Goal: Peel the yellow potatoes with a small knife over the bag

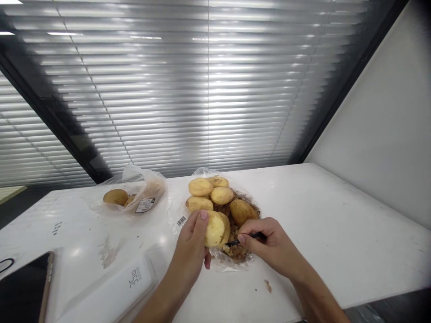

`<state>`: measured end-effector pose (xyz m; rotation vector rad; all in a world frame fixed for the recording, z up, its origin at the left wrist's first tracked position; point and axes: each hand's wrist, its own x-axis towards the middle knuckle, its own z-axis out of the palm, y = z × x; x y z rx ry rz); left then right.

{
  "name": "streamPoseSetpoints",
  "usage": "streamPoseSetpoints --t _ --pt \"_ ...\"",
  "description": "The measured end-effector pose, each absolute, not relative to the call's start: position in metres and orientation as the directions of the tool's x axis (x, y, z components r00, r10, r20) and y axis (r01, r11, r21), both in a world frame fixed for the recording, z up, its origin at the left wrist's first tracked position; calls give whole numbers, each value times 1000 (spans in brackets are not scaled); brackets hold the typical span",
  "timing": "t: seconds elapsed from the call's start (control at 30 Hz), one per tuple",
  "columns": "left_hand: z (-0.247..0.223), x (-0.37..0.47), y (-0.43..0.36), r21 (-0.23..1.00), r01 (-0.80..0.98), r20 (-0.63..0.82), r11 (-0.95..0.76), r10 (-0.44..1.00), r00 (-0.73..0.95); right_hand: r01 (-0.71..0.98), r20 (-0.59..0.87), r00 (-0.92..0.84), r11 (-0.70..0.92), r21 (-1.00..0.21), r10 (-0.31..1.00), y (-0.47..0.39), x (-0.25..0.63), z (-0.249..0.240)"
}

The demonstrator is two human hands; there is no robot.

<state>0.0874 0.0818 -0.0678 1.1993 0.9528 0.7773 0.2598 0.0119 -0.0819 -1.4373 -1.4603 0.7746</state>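
Observation:
My left hand (193, 237) is closed around a potato (214, 229) with a pale yellow, peeled face. In my right hand (266, 242) is a slim black peeling tool (233, 242), its tip close to the lower right side of that potato; the working edge is too small to make out. Below both hands lies a clear plastic bag (232, 265) covered in brown peelings (239, 255). Several peeled potatoes (222, 195) rest on it at the back left. A brown, unpeeled-looking potato (243, 212) sits on the peelings just beyond my right hand.
Another plastic bag (156, 188) with brown potatoes (115, 197) stands at the back left of the white table (319, 215). A white power bank (111, 287) and a phone (25, 287) lie at the front left. Peel scraps (268, 286) dot the front. Blinds (175, 98) rise behind.

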Motion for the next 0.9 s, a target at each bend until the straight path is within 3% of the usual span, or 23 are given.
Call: streamPoseSetpoints --t 0.17,0.47,0.7,0.9 --pt "-67 84 81 993 4 -113 119 928 354 580 231 68 150 -800 971 10 264 -79" --pt "-60 84 79 979 -50 -167 197 920 355 723 186 44 97 -684 982 8 279 -75" --pt "-62 84 80 972 -58 -191 226 915 355 756 90 96 -14 -654 991 9 282 -81" --pt "-62 84 81 969 -55 -205 240 912 355 697 107 171 -43 -716 979 9 286 -81"
